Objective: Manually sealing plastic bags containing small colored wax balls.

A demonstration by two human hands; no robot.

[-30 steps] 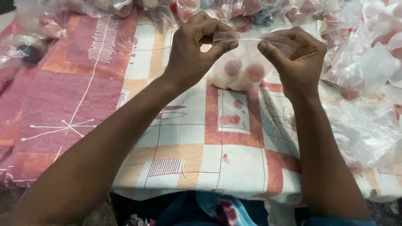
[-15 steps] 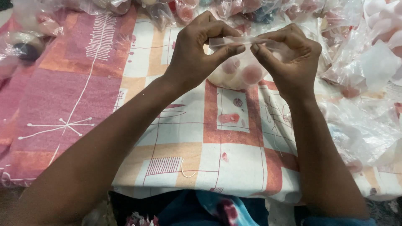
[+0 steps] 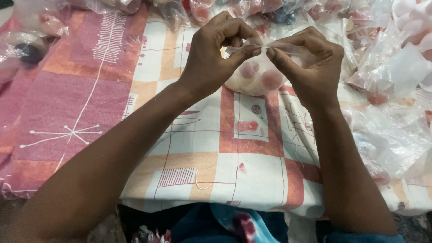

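Both hands have drawn closer together since a moment ago, so the strip of clear plastic stretched between them is shorter and their fingertips now nearly meet. Left hand [image 3: 211, 58] and right hand [image 3: 310, 63] each pinch the top edge of a small clear bag [image 3: 256, 76], thumb pressed against forefinger on the film, the other fingers curled in. Inside the bag sits a pale soft toy [image 3: 252, 78] with two round pink patches facing the camera; the bag hangs from the fingers with its bottom resting on, or just above, the cloth (which of the two is hard to tell). Judging by the narrowed gap, the mouth of the bag is being gathered or pressed closed along its top. Underneath lies a patterned cloth [image 3: 252, 148] in cream, orange and pink squares with thin white line drawings. Along the far edge is a row of similar bagged toys [image 3: 202, 11], and a heap of loose clear bags [image 3: 391, 90] crowds the right side. Little of the room shows beyond this, apart from a bit of blue fabric [image 3: 225, 225] at the near edge.
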